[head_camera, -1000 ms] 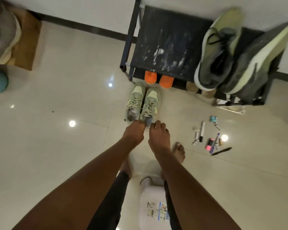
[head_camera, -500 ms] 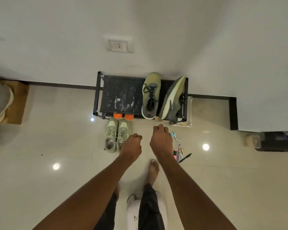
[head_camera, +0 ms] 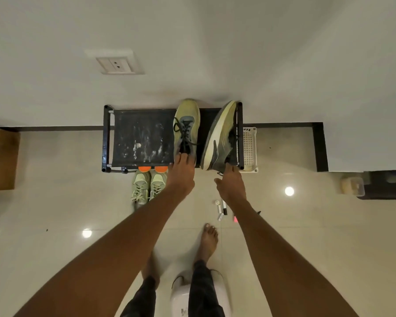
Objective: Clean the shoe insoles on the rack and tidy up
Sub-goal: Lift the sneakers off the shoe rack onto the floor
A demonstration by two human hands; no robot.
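A black shoe rack stands against the wall, its fabric shelf smeared with white dust. Two yellow-green running shoes sit on its right half. One shoe is upright, and my left hand reaches its heel with fingers stretched onto the collar. The other shoe lies tilted on its side, sole showing. My right hand touches that shoe's heel with fingertips, thumb spread out. A pair of pale green sneakers stands on the floor in front of the rack.
Two orange items peek from under the rack. A white basket stands by its right end. Pens and markers lie on the tiles near my right wrist. A white stool is behind my bare feet. A wooden box sits far left.
Both hands left the pale green sneakers on the floor and rose to the two shoes on the rack. The view pulled back and up, so the wall and socket show.
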